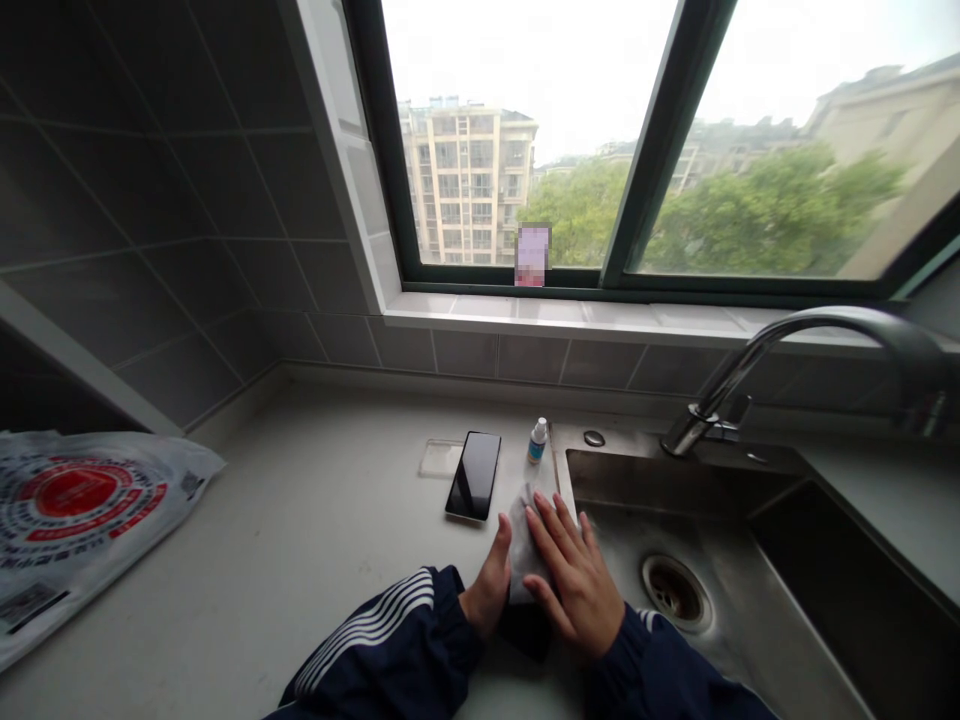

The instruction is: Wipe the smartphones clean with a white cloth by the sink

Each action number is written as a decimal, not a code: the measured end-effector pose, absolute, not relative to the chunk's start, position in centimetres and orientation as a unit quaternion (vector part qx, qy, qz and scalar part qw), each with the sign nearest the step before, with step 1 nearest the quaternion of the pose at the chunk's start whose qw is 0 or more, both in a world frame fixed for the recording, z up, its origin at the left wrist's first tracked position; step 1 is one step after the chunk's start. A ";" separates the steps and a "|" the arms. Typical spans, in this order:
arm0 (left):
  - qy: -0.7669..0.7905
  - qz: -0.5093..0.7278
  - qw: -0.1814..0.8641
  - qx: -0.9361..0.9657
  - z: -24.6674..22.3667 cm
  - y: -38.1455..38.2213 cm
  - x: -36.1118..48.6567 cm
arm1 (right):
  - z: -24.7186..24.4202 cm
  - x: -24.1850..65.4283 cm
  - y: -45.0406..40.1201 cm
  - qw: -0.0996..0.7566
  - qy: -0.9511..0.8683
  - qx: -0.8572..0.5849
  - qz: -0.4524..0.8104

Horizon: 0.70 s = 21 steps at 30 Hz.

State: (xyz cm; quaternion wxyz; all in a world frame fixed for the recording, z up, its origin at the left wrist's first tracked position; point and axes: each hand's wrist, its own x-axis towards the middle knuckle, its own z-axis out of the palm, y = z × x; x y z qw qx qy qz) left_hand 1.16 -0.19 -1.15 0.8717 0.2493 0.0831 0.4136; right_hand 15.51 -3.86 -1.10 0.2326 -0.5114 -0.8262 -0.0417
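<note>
A thin grey cloth [522, 565] lies between my hands, over the counter beside the sink. My left hand [487, 585] grips it from the left side, thumb raised along its edge and the other fingers hidden beneath. My right hand [579, 575] rests flat on top, fingers stretched out. Something dark shows below the cloth; whether it is an object or shadow I cannot tell. Just beyond the cloth are a black-screened smartphone [474, 478], lying face up, and a small white-capped dropper bottle [537, 441], standing upright. A clear phone case [439, 458] lies partly behind the phone.
On the right is a steel sink [720, 540] with a drain [676, 592] and a curved chrome faucet [720, 385]. A printed plastic bag [90, 520] sits on the white counter [300, 500] at far left. The window sill [480, 308] runs along the back.
</note>
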 end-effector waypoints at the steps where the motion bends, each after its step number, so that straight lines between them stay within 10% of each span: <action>1: 0.092 0.416 0.866 0.261 -1.2 -0.2 1.0 | -1.0 15.6 -3.8 0.239 -0.826 -0.509 -0.041; 21: 0.154 0.237 0.917 0.282 0.6 -0.5 -0.3 | -0.3 17.2 -3.1 0.437 -0.694 -0.563 0.102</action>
